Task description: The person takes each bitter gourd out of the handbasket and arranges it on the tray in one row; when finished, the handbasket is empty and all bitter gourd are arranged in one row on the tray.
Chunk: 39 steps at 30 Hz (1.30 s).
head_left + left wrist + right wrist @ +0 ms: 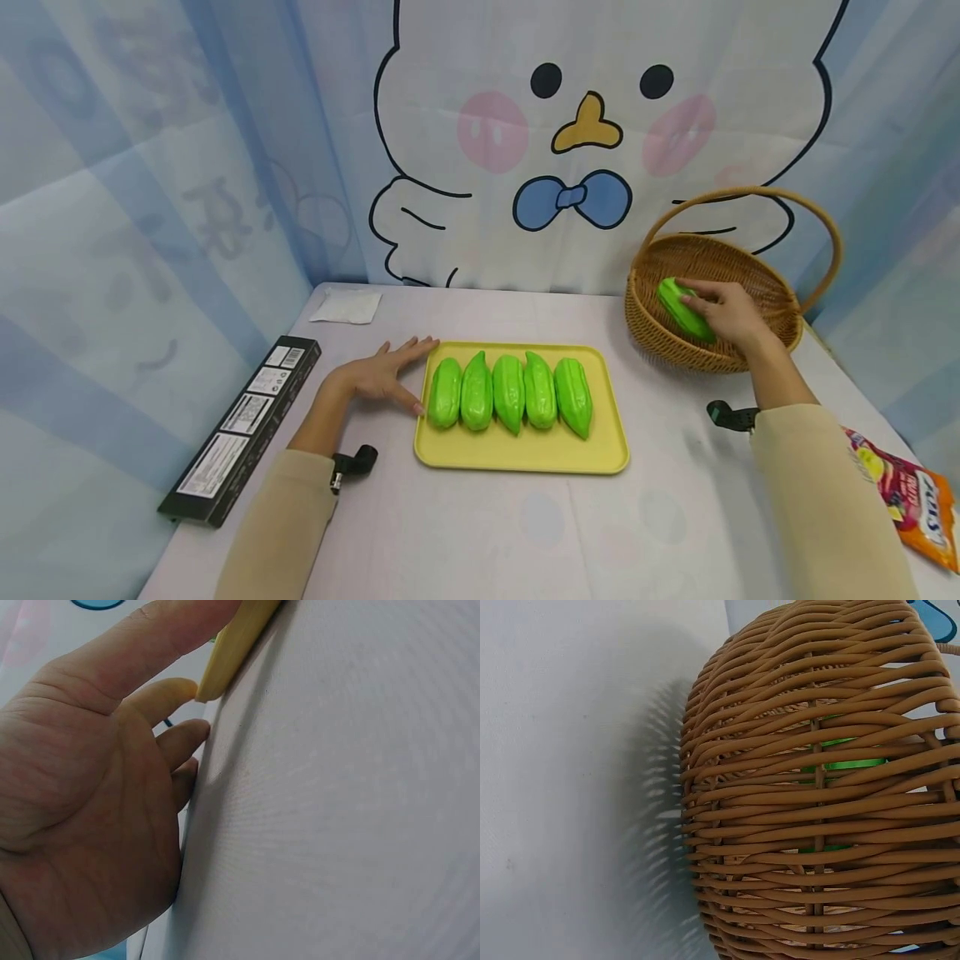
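On a yellow tray (517, 456) lie several green ribbed toy vegetables (509, 393), side by side in a row. My left hand (382, 375) rests at the tray's left edge with fingers spread and thumb at the rim; the left wrist view shows the palm beside the tray's corner (229, 656). Inside the mouth of the wicker basket (675, 350), my right hand (723, 312) holds another green ribbed vegetable (684, 310) between thumb and fingers. Green shows through the basket's weave (817, 817) in the right wrist view, where the right hand is hidden behind the wall.
A long black box (243, 429) lies on the left of the white-covered table. Behind the tray is a white packet (347, 306). An orange and red snack bag (911, 500) sits at the right edge. The basket's tall handle (825, 225) arches over its opening.
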Each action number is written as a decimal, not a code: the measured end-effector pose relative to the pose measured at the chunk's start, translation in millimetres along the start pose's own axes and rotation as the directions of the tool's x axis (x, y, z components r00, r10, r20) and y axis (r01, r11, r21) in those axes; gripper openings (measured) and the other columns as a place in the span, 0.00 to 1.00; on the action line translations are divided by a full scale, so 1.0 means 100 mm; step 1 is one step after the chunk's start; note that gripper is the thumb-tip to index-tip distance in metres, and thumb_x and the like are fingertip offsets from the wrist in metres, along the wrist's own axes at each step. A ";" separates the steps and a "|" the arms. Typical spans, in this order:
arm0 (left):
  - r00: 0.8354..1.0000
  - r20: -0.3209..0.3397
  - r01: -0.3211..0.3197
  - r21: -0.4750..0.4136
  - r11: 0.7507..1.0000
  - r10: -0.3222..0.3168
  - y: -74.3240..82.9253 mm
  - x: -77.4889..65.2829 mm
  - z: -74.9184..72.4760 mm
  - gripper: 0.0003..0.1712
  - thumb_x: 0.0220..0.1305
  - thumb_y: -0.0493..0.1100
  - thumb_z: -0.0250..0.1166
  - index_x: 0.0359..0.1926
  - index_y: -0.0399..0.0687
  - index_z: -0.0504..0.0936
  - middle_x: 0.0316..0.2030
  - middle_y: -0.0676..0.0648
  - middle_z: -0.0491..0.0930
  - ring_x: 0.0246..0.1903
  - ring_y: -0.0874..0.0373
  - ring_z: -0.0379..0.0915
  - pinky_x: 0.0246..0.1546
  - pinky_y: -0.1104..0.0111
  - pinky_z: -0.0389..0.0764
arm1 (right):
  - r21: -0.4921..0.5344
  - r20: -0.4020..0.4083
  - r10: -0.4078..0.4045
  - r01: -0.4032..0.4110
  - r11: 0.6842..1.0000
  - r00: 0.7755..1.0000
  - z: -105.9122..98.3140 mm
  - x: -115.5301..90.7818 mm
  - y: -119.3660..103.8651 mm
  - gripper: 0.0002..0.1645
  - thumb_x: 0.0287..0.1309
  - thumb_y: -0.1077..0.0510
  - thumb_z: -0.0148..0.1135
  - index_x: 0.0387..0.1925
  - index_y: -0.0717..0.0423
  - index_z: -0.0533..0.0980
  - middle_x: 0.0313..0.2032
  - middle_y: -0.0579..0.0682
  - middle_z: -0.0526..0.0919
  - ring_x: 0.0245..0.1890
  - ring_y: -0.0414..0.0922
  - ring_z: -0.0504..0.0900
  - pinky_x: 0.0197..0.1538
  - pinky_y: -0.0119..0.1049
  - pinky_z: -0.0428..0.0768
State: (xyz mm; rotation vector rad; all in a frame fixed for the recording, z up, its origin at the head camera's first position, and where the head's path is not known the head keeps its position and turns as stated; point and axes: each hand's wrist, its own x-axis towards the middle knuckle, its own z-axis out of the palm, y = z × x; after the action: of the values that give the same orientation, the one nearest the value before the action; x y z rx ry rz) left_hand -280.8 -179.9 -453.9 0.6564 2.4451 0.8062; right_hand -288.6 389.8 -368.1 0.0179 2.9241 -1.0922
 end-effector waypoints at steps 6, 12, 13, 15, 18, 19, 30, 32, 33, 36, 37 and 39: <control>1.000 0.002 0.007 -0.001 1.000 -0.007 0.00 -0.01 0.00 0.76 0.42 0.63 0.84 0.85 0.64 0.45 0.85 0.51 0.40 0.84 0.43 0.21 0.79 0.39 0.21 | 0.020 -0.043 -0.034 0.035 0.999 0.998 -0.01 -0.04 -0.06 0.36 0.77 0.38 0.50 0.79 0.45 0.64 0.73 0.70 0.68 0.52 0.50 0.75 0.37 0.28 0.79; 1.000 0.001 0.008 0.009 1.000 -0.008 -0.01 -0.01 0.00 0.75 0.43 0.63 0.84 0.85 0.65 0.45 0.85 0.51 0.39 0.83 0.42 0.21 0.79 0.38 0.22 | 0.034 -0.128 -0.098 0.103 0.994 0.987 -0.02 -0.12 -0.20 0.35 0.75 0.36 0.51 0.78 0.39 0.66 0.69 0.67 0.73 0.51 0.47 0.77 0.36 0.23 0.79; 1.000 0.002 0.009 0.008 1.000 -0.009 -0.02 -0.01 0.00 0.75 0.43 0.63 0.84 0.85 0.65 0.45 0.85 0.51 0.39 0.83 0.42 0.21 0.79 0.38 0.22 | 0.034 -0.156 -0.108 0.114 0.993 0.982 -0.02 -0.13 -0.23 0.34 0.75 0.36 0.52 0.77 0.38 0.66 0.69 0.66 0.73 0.53 0.49 0.77 0.36 0.21 0.78; 1.000 0.003 0.009 0.008 1.000 -0.009 -0.02 -0.01 0.00 0.75 0.43 0.63 0.84 0.85 0.65 0.45 0.85 0.51 0.39 0.83 0.42 0.21 0.79 0.38 0.22 | 0.026 -0.217 -0.130 0.139 0.990 0.967 -0.01 -0.18 -0.31 0.33 0.75 0.36 0.53 0.77 0.35 0.67 0.71 0.65 0.71 0.59 0.55 0.76 0.36 0.18 0.75; 1.000 0.006 0.011 0.005 1.000 -0.011 -0.02 -0.01 0.00 0.75 0.43 0.63 0.84 0.85 0.65 0.45 0.85 0.51 0.39 0.83 0.41 0.21 0.79 0.37 0.22 | 0.038 -0.301 -0.155 0.174 0.984 0.941 0.02 -0.28 -0.46 0.30 0.75 0.38 0.55 0.75 0.29 0.69 0.72 0.62 0.70 0.64 0.57 0.73 0.39 0.15 0.72; 1.000 0.006 0.011 0.003 1.000 -0.011 -0.02 -0.01 0.00 0.76 0.43 0.63 0.84 0.85 0.64 0.45 0.85 0.51 0.39 0.83 0.41 0.21 0.79 0.37 0.22 | 0.045 -0.322 -0.171 0.196 0.980 0.931 0.04 -0.33 -0.52 0.29 0.75 0.40 0.56 0.74 0.29 0.70 0.71 0.60 0.72 0.63 0.55 0.74 0.40 0.14 0.72; 1.000 0.002 0.018 0.002 1.000 -0.018 -0.02 -0.01 0.00 0.75 0.43 0.63 0.84 0.85 0.65 0.45 0.85 0.52 0.39 0.83 0.42 0.20 0.79 0.38 0.21 | 0.074 -0.309 -0.338 0.376 0.923 0.889 0.41 -0.77 -0.95 0.25 0.73 0.54 0.62 0.69 0.41 0.77 0.62 0.57 0.82 0.55 0.32 0.74 0.46 0.14 0.75; 1.000 0.001 0.022 0.003 1.000 -0.022 -0.02 -0.01 0.00 0.75 0.43 0.63 0.84 0.85 0.65 0.45 0.85 0.52 0.39 0.83 0.43 0.21 0.79 0.38 0.21 | 0.070 -0.276 -0.340 0.372 0.926 0.899 0.49 -0.79 -0.95 0.25 0.73 0.54 0.63 0.69 0.42 0.78 0.63 0.55 0.82 0.56 0.35 0.74 0.48 0.14 0.73; 1.000 0.000 0.022 0.003 1.000 -0.022 -0.02 -0.01 0.00 0.75 0.43 0.63 0.84 0.85 0.65 0.45 0.85 0.52 0.39 0.83 0.43 0.21 0.79 0.39 0.21 | 0.070 -0.258 -0.340 0.369 0.927 0.904 0.52 -0.79 -0.94 0.25 0.73 0.54 0.63 0.69 0.42 0.78 0.63 0.55 0.82 0.56 0.36 0.75 0.48 0.15 0.73; 1.000 0.000 0.021 0.005 1.000 -0.021 -0.02 -0.01 0.00 0.75 0.43 0.63 0.84 0.85 0.65 0.45 0.85 0.53 0.40 0.84 0.44 0.22 0.80 0.40 0.22 | 0.072 -0.207 -0.354 0.375 0.924 0.912 0.60 -0.78 -0.88 0.25 0.72 0.54 0.64 0.68 0.45 0.78 0.63 0.56 0.82 0.53 0.35 0.76 0.45 0.16 0.75; 1.000 0.001 0.021 0.006 1.000 -0.021 -0.01 0.00 0.00 0.75 0.43 0.63 0.84 0.85 0.65 0.45 0.85 0.53 0.39 0.84 0.44 0.22 0.80 0.40 0.22 | 0.071 -0.191 -0.358 0.376 0.924 0.914 0.62 -0.77 -0.86 0.25 0.72 0.54 0.64 0.68 0.46 0.78 0.63 0.57 0.82 0.52 0.34 0.76 0.44 0.17 0.76; 1.000 0.001 0.021 0.006 1.000 -0.021 -0.01 0.00 -0.01 0.75 0.43 0.63 0.84 0.85 0.65 0.45 0.85 0.53 0.39 0.84 0.44 0.21 0.80 0.40 0.22 | 0.053 -0.158 -0.362 0.374 0.926 0.919 0.64 -0.76 -0.84 0.25 0.71 0.53 0.65 0.68 0.47 0.79 0.62 0.57 0.83 0.49 0.35 0.77 0.41 0.20 0.77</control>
State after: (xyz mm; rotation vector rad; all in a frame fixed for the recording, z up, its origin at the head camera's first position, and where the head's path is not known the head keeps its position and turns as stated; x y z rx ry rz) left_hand -281.0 -180.7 -453.7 0.6325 2.4504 0.7902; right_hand -212.9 283.9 -359.8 -0.4945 3.0898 -1.3065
